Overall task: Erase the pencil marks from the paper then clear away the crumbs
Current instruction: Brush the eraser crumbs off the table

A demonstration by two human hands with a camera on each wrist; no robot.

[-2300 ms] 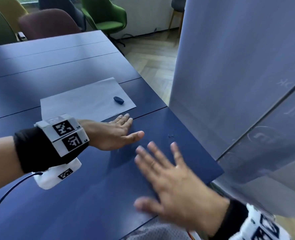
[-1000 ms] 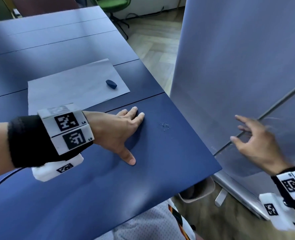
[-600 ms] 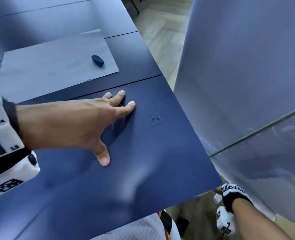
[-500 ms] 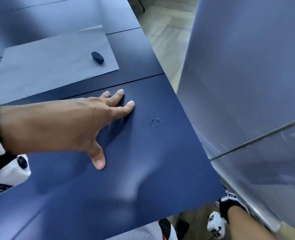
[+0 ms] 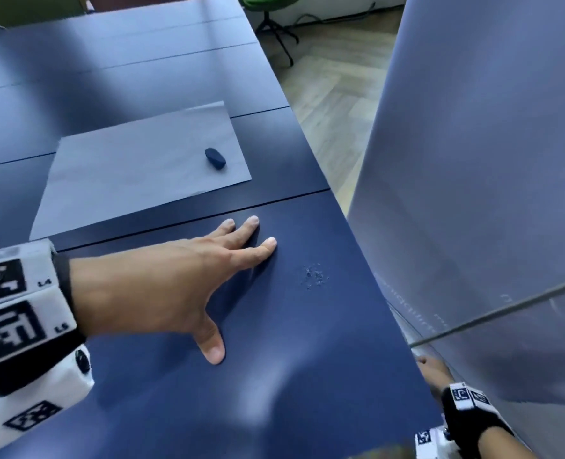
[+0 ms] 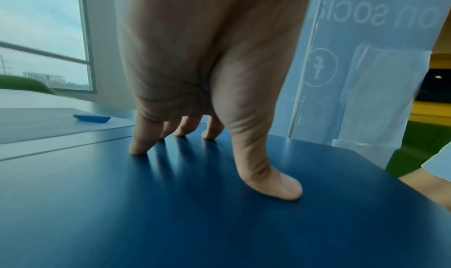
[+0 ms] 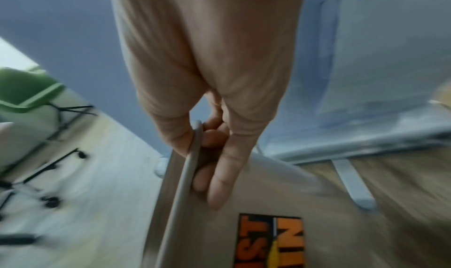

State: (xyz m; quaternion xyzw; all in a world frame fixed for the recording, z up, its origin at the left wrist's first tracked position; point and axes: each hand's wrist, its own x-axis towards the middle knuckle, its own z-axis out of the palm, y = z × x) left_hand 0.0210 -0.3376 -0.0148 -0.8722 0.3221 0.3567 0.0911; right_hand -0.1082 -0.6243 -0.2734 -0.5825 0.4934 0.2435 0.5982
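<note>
Left hand (image 5: 162, 279) flat, fingers straight, on dark blue table (image 5: 291, 359) | grey eraser crumbs (image 5: 313, 276) at 3 o'clock of fingertips | right hand (image 7: 214, 137) grips beige bin rim (image 7: 192, 156) | dark oval eraser (image 5: 215, 158) on white paper sheet (image 5: 135, 173), 12 o'clock

Right hand (image 5: 432, 371): in the head view mostly hidden below the table (image 5: 307, 376) edge, only part of the back and the wrist band showing; fingers out of sight there. Right wrist view: fingers (image 7: 209, 137) curl round the thin rim of a beige container (image 7: 268, 195), motion-blurred; its shape and contents cannot be told. Orange label (image 7: 270, 241) on it cut by the bottom edge, lettering partial.

Crumbs (image 5: 313, 275): tiny grey specks, too small to count; not discernible in the left wrist view.

Left hand (image 5: 162, 286): little finger hidden behind the others in the head view; forearm cut off at the left edge.

Paper (image 5: 135, 170): any remaining pencil marks too faint to tell.

Banner (image 5: 490, 160) print seen reversed, illegible.
</note>
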